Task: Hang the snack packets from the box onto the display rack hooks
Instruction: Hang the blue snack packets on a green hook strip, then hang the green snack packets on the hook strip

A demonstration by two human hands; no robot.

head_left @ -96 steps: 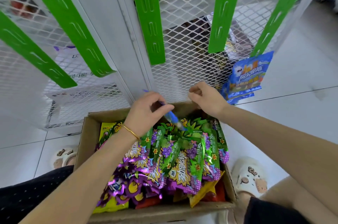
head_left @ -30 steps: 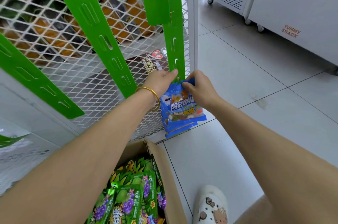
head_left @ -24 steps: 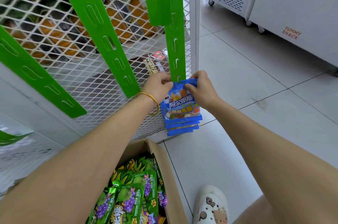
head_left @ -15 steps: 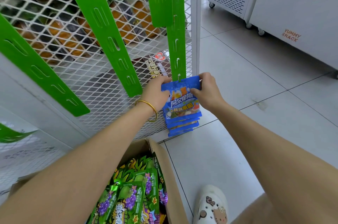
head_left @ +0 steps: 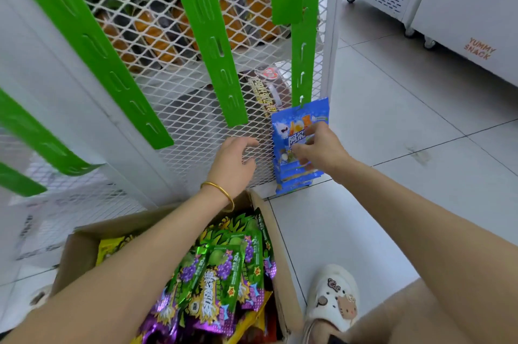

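Low on the rack's (head_left: pixel 333 35) right edge, blue packet (head_left: pixel 301 119) hung from the green strip's (head_left: pixel 301 63) bottom hook (head_left: pixel 302 98); right hand (head_left: pixel 322 148), loosely open, steadied its front; left hand (head_left: pixel 234 160) hovered empty, relaxed, over the box (head_left: pixel 81 248).

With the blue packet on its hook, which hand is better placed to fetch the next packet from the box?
Left. The left hand is free and hangs just above the box; the right hand is over the blue packet.

White clog (head_left: pixel 333 298) with cartoon charms sat on grey floor tiles (head_left: pixel 392 108). White freezer (head_left: pixel 476 7) marked YUMMY SNACK stood well beyond clog, far right.
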